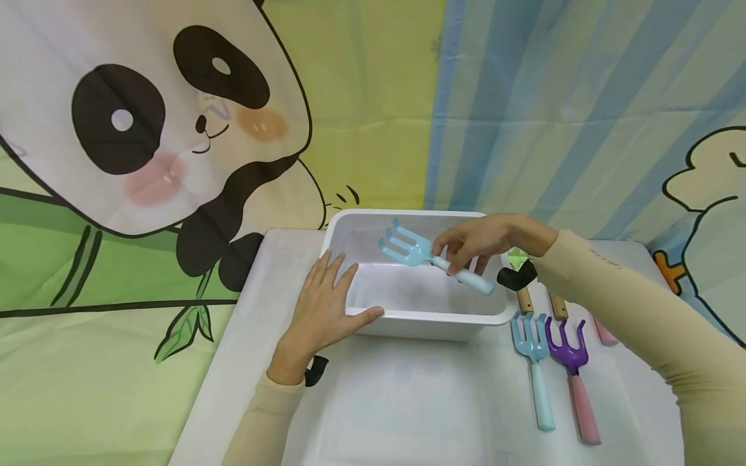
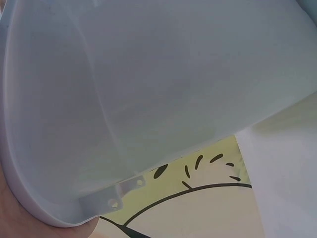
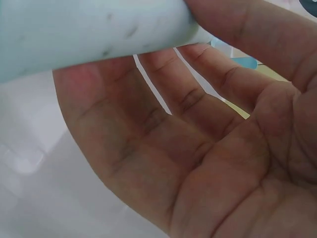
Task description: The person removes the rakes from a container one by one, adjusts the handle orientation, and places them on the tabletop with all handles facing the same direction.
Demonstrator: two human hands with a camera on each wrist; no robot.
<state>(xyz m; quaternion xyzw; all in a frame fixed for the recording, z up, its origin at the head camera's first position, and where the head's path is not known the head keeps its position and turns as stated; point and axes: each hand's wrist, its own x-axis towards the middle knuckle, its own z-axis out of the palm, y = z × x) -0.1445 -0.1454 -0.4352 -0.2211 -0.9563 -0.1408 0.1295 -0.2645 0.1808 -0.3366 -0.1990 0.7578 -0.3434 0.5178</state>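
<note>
In the head view my right hand (image 1: pixel 474 239) pinches a light blue garden hand rake (image 1: pixel 410 249) by its handle, holding it over the white plastic bin (image 1: pixel 402 317). Its curved tines point left and its pale handle slants down to the right. Close up in the right wrist view, the handle (image 3: pixel 89 34) lies between the thumb and the curled fingers (image 3: pixel 163 99). My left hand (image 1: pixel 326 304), fingers spread and mostly straight, rests at the bin's front left rim. The left wrist view shows the bin's wall (image 2: pixel 148 89) with part of that hand (image 2: pixel 49 218) against its rim.
Right of the bin lie a second light blue hand rake (image 1: pixel 531 349) and a purple hand rake (image 1: pixel 571 356) with a pink handle. Wooden handles (image 1: pixel 559 307) and a pink piece (image 1: pixel 605 331) are partly hidden by my right arm. A printed panda cloth (image 1: pixel 373 129) hangs behind the table.
</note>
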